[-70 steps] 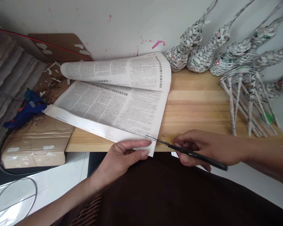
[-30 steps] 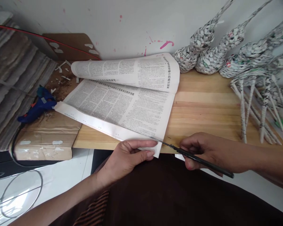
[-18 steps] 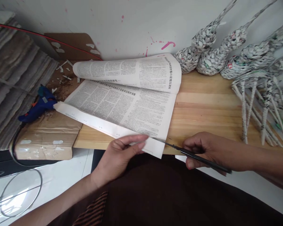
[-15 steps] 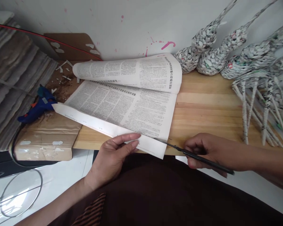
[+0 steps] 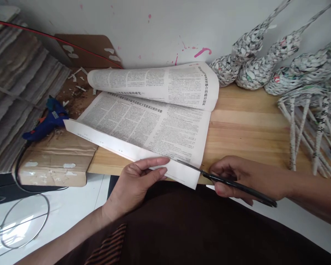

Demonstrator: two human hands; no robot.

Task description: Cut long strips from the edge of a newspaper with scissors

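Observation:
A printed newspaper lies across the wooden table, its far part curled over and its near edge folded up as a white strip. My left hand pinches that folded edge between thumb and fingers, near the table's front. In my right hand is a pair of black-handled scissors, gripped around the handles. The blades reach leftward along the fold at the newspaper's near right corner, with the tip close to my left fingertips. Part of the blades is hidden by the paper.
A blue glue gun rests on cardboard at the left, beside a tall stack of papers. Woven paper gourd shapes lean against the wall at the right, near rolled paper sticks. Paper scraps lie behind the glue gun.
The scissors have moved slightly further left along the fold, and their tip is nearer my left fingers. The whole view has shifted a little; my left hand keeps its pinch.

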